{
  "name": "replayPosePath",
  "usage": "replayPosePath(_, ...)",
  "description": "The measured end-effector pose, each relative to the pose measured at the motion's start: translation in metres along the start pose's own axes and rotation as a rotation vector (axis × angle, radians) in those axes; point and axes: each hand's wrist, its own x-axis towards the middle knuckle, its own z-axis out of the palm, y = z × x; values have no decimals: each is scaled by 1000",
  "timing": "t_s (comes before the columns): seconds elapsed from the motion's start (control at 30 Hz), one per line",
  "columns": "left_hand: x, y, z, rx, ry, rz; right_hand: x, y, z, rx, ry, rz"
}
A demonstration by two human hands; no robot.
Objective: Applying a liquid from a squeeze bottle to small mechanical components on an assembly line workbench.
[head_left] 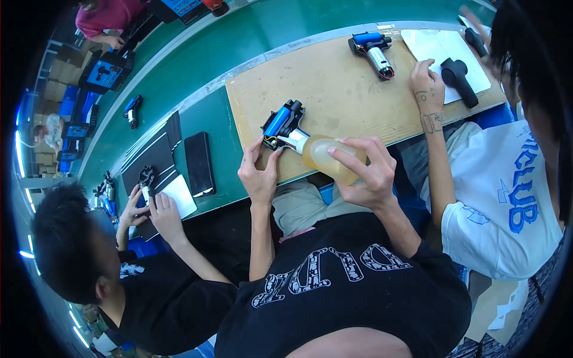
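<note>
A small device [280, 126] with a blue cylinder, black frame and thin wires lies on the brown board in front of me. My left hand [261, 173] pinches its near end between thumb and fingers. In my right hand [370, 173] is a squeeze bottle [334, 158] of yellowish, translucent material, tilted nearly sideways. Its white nozzle [293, 140] points left, with the tip at the device's wired end. Whether the tip touches cannot be made out, and no drop of liquid is visible.
The brown board [322, 77] lies on a green table [206, 56]. Farther right sits a similar device [375, 55]. A black phone-like slab [199, 163] lies to the left. Co-workers' hands [427, 89] [164, 215] work on either side, the right one near a black handheld housing [458, 80].
</note>
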Motion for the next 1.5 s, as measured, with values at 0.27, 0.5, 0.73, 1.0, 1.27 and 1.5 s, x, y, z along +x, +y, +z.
replayPosePath(0.27, 4, 6, 0, 59, -15, 65, 28, -20, 6, -106, -122, -36)
replayPosePath(0.5, 5, 5, -1, 51, -11, 56, 37, -24, 10, -109, -146, -27)
replayPosePath(0.73, 6, 0, 0, 46, -14, 63, 18, -17, 7, -71, -42, 19)
replayPosePath(1.0, 6, 0, 0, 31, -23, 35, -3, -5, 11, -89, 81, 36)
replayPosePath(1.27, 4, 0, -2, 42, -21, 35, 4, 9, 24, -122, 124, 33)
replayPosePath(1.5, 2, 20, -7, 336, 18, 278, -7, 15, 32, 81, 245, 249)
